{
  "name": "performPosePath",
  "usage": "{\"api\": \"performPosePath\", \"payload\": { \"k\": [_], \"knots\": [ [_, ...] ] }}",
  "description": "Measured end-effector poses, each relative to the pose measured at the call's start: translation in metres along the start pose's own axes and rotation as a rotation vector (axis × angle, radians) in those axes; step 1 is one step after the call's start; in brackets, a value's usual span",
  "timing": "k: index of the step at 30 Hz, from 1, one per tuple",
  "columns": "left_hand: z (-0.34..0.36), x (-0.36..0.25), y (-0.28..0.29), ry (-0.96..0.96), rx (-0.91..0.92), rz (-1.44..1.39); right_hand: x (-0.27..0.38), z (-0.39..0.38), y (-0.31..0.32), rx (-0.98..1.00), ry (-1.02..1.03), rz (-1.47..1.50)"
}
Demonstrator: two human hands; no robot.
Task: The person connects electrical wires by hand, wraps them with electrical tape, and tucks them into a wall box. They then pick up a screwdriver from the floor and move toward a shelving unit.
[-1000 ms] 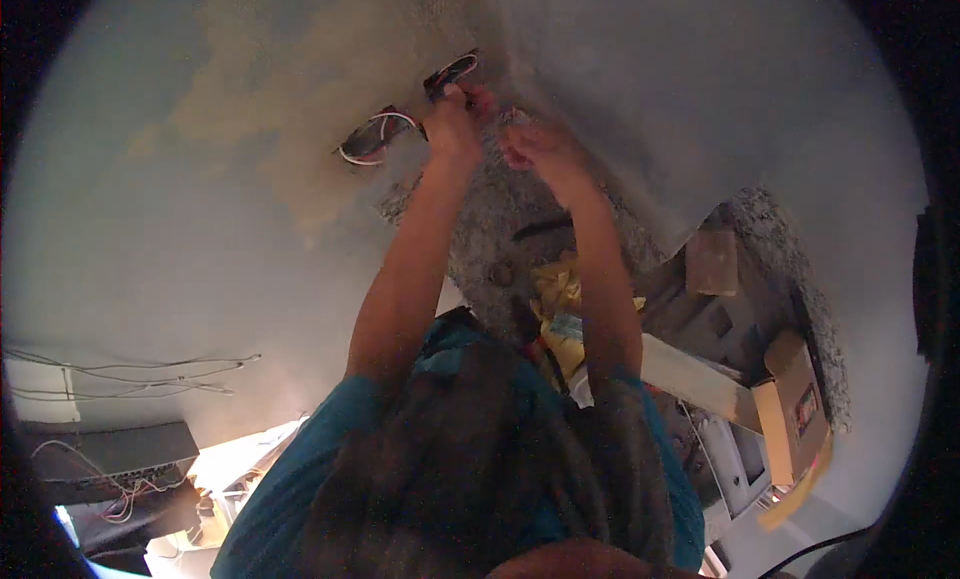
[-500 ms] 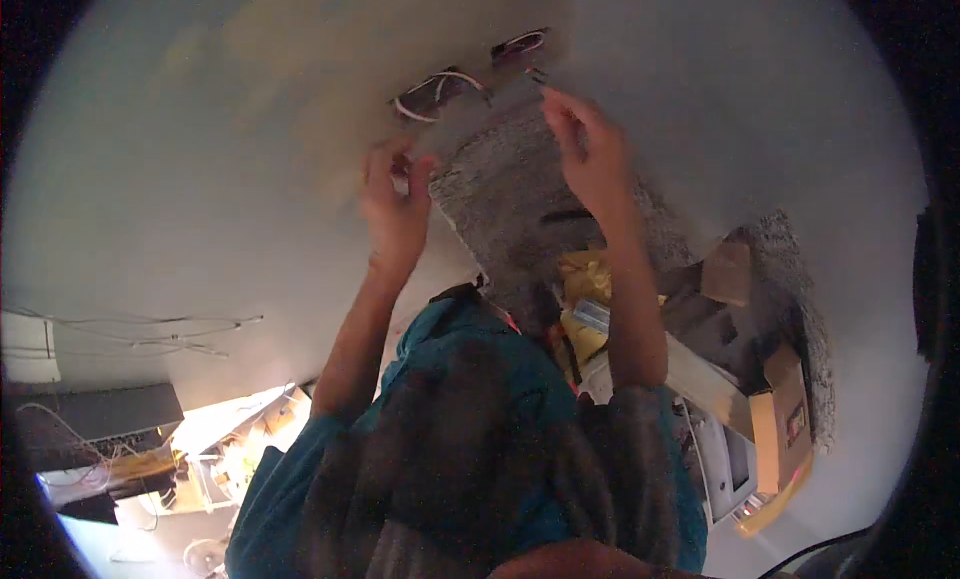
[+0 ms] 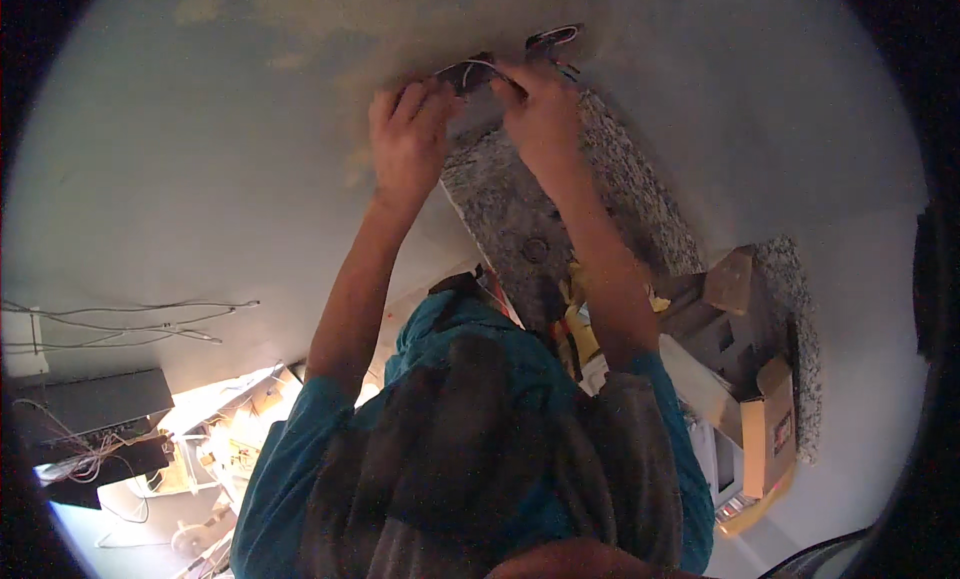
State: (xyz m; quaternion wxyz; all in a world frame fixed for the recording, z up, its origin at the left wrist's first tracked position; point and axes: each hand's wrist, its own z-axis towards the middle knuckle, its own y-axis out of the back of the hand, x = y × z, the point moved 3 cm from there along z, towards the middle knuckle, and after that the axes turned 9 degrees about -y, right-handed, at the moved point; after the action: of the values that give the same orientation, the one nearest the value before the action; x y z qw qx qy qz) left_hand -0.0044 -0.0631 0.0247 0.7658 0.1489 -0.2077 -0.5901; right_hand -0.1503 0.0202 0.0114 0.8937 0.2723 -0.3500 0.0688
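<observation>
Both my arms reach up to a dark wall box (image 3: pixel 482 59) set into the wall. A thin white wire (image 3: pixel 470 67) arches out of it toward my fingers. On its right side my right hand (image 3: pixel 545 124) is closed, thumb and forefinger pinched at the wire's end. My left hand (image 3: pixel 408 144) is at the left side of the box, fingers curled; what lies between its fingertips is hidden. A second wall box (image 3: pixel 540 49), to the upper right, holds a looped white wire (image 3: pixel 565 31) and short loose wire ends (image 3: pixel 568 71).
Below the boxes lies a speckled stone slab (image 3: pixel 490 204) with a round ring mark. An open cardboard box (image 3: pixel 768 429), a brown carton (image 3: pixel 728 281) and yellow wrapping stand at the right. Cables (image 3: pixel 170 326) hang on the left wall above a dark shelf unit (image 3: pixel 100 404).
My two hands have moved up and closer together, to the wires at the first box. My right hand has shifted left, away from the loose wire ends by the second box.
</observation>
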Motion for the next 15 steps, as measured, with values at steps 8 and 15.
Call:
{"api": "performPosePath", "payload": {
  "k": [8, 15],
  "knots": [
    [0.017, -0.003, -0.020, 0.109, 0.011, 0.185, 0.004, -0.014, -0.011, -0.094, -0.078, -0.002],
    [0.003, 0.005, -0.031, -0.007, 0.078, 0.304, 0.008, -0.014, -0.015, -0.101, -0.114, 0.154]
  ]
}}
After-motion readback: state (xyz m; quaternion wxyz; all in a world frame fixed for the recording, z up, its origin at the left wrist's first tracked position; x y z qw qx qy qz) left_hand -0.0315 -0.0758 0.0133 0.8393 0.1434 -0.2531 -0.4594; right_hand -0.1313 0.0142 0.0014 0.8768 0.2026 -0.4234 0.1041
